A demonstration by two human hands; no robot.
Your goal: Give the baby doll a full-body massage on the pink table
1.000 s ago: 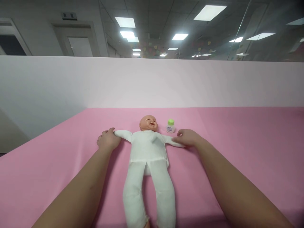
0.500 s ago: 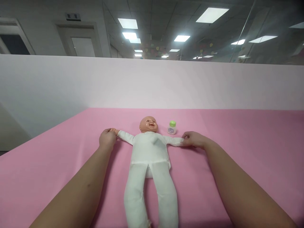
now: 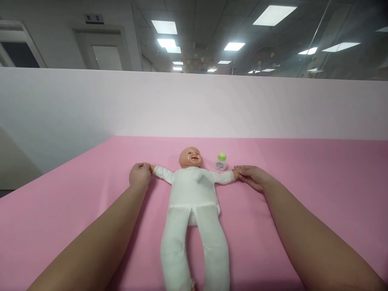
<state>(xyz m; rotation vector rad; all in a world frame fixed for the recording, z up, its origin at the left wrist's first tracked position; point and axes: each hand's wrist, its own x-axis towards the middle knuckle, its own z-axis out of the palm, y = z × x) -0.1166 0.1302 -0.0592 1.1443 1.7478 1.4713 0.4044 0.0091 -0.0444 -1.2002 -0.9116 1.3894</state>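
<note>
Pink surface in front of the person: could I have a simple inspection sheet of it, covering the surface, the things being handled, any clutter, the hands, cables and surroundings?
Surface: pink surface, with a soft sheen and a few faint shadows.
Things handled: a doll in white clothes, lying face up with arms outstretched.
Clutter: a small jar with a green lid, upright beside the doll's head; label too small to read.
Left hand: holds the doll at the end of one arm.
Right hand: holds it at the end of the other, with its fingertips.
Cables: nothing seen.
Surroundings: white panel behind; door and ceiling lights beyond.
</note>
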